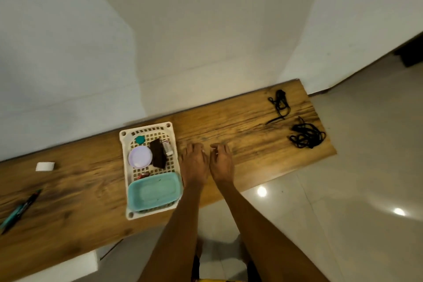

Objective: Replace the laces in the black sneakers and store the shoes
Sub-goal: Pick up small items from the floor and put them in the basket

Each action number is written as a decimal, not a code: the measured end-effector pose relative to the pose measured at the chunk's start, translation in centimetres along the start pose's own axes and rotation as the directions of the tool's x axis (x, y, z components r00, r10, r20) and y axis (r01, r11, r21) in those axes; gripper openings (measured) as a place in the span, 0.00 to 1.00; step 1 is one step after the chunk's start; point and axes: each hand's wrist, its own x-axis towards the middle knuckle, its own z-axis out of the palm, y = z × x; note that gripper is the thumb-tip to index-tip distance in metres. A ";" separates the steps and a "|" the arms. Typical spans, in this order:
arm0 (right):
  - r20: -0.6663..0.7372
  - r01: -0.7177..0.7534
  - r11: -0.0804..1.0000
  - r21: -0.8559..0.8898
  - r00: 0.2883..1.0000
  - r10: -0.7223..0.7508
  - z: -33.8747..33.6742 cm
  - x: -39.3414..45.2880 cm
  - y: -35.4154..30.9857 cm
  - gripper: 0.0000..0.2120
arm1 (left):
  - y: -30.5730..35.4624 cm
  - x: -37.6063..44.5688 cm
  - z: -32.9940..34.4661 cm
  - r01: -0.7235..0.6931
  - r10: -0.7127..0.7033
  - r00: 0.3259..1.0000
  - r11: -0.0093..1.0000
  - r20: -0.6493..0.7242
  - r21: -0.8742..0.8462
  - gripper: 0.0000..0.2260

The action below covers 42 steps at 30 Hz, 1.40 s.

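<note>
I count two black laces on the wooden bench [229, 126], both at its far right end: the farther lace [279, 104] is a loose tangle trailing one straight end leftward, the nearer lace [306, 135] a rounder heap with no clear axis. My left hand [194, 163] and right hand [220, 162] rest side by side mid-bench, fingers loosely curled, holding nothing, just right of one white basket [124, 167].

Black laces [306, 136], teal tub [153, 192], cream lattice basket [124, 167], wood-grain table [229, 121].
</note>
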 end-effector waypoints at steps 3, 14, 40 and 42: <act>-0.070 -0.064 0.997 0.034 0.995 0.066 -4.6 0.2 3.6 0.12 | 5.4 -1.8 1.6 -0.051 0.047 0.996 0.998 0.075 0.044 0.13; -0.189 -0.123 0.991 -0.044 0.976 0.113 -20.1 7.9 20.4 0.11 | 25.6 -2.3 12.7 -0.138 0.143 0.982 0.989 0.122 -0.046 0.12; -0.095 0.010 0.992 0.129 0.995 0.002 -27.9 12.0 18.7 0.17 | 31.1 -1.0 9.8 0.025 -0.017 0.999 0.954 0.029 -0.299 0.11; -0.099 0.055 0.971 0.235 0.995 -0.032 -29.9 9.9 15.0 0.14 | 30.9 -2.2 6.2 0.007 -0.010 1.000 0.922 -0.006 -0.387 0.11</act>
